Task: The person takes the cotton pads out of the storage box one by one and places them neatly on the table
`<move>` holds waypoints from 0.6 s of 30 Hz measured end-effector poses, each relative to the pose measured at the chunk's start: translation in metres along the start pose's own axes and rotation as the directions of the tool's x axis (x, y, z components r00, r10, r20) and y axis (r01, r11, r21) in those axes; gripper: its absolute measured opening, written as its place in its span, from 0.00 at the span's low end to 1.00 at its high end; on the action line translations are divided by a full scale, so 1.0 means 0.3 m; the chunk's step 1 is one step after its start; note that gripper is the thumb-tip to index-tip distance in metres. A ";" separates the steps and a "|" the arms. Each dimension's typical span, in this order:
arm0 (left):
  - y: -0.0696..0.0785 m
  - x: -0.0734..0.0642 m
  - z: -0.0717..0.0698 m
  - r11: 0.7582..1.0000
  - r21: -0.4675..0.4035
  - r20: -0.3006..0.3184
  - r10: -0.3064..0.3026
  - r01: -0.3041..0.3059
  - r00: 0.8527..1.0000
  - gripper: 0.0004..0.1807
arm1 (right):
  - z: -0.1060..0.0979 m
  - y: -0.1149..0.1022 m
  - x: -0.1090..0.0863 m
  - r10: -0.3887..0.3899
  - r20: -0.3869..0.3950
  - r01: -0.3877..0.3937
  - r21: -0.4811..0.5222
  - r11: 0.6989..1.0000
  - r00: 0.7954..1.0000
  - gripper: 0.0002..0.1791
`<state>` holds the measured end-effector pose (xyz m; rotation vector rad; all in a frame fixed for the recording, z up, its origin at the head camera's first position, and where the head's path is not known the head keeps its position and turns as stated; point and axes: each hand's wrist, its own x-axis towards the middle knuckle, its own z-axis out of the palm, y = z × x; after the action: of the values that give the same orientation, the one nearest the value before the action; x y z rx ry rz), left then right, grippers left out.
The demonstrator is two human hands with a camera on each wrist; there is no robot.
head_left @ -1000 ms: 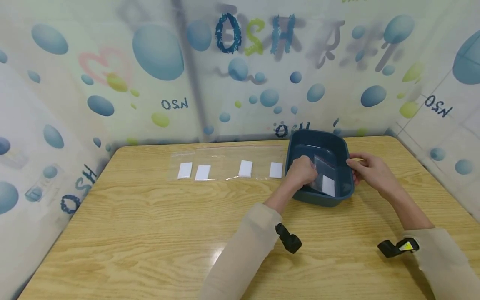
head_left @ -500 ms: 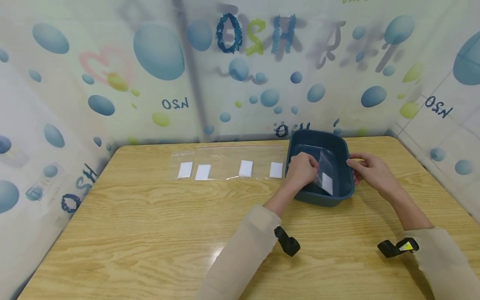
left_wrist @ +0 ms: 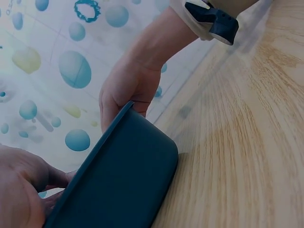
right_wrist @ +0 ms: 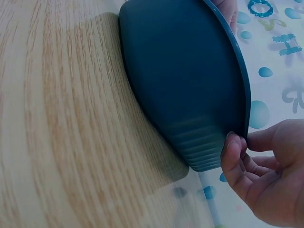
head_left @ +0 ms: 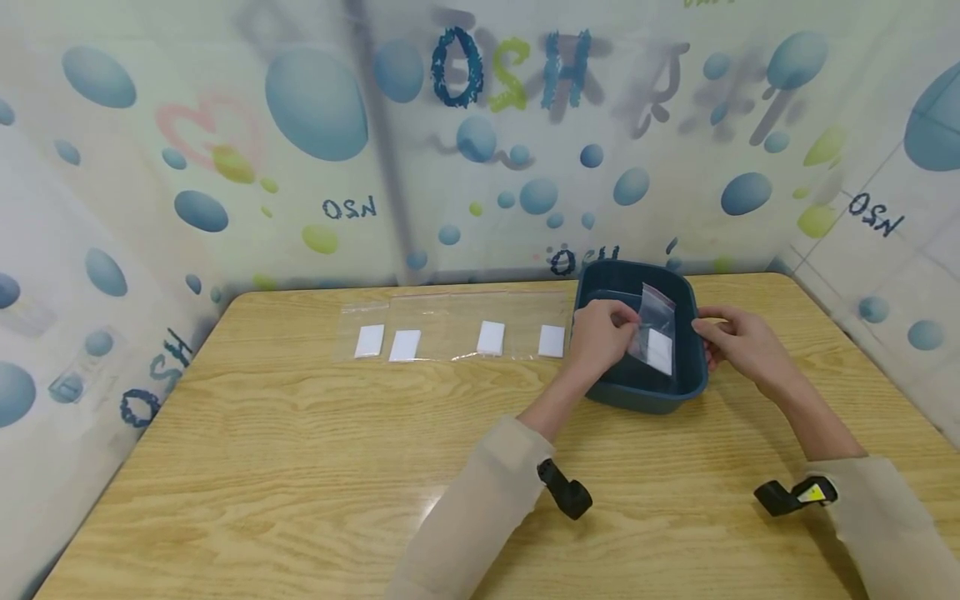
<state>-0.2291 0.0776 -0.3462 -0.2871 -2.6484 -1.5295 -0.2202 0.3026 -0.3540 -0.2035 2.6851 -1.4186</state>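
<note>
A dark blue plastic bin [head_left: 637, 398] stands at the back right of the table. Over its inside, my left hand [head_left: 602, 337] pinches the edge of a clear zip bag [head_left: 654, 318] with a white card [head_left: 660, 352] in it. The bag is tilted, its zip end up and away from me. My right hand [head_left: 738, 342] holds the bin's right rim between thumb and fingers; in the right wrist view the fingers [right_wrist: 232, 156] curl under the rim from outside. The bin's wall hides my left fingertips in the left wrist view.
Left of the bin, several clear bags [head_left: 450, 321] with white cards [head_left: 491, 337] lie in a row on the wooden table [head_left: 300, 467]. A printed curtain [head_left: 480, 192] hangs close behind the table's back edge.
My left hand has risen a little out of the bin, lifting the zip bag, which now stands more upright and higher. The right hand stays on the rim.
</note>
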 end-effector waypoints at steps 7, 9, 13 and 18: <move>-0.005 -0.007 -0.038 0.996 -0.084 0.006 -0.001 0.001 1.000 0.04 | 0.000 -0.001 0.002 -0.002 0.006 0.002 0.004 1.000 1.000 0.32; -0.013 -0.007 -0.050 0.993 -0.117 0.011 -0.003 0.004 1.000 0.03 | 0.000 0.000 0.003 -0.004 0.007 0.004 0.006 1.000 1.000 0.32; -0.024 -0.015 -0.081 0.988 -0.155 0.016 -0.016 0.019 1.000 0.03 | 0.001 0.000 0.002 -0.003 0.004 0.003 0.005 1.000 1.000 0.32; -0.023 -0.030 -0.121 0.984 -0.177 0.016 -0.019 0.021 1.000 0.03 | 0.002 -0.005 -0.005 -0.001 0.000 0.001 0.007 1.000 1.000 0.33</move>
<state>-0.2228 0.0417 -0.3351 -0.2832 -2.5355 -1.7798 -0.2186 0.3016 -0.3529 -0.2042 2.6802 -1.4282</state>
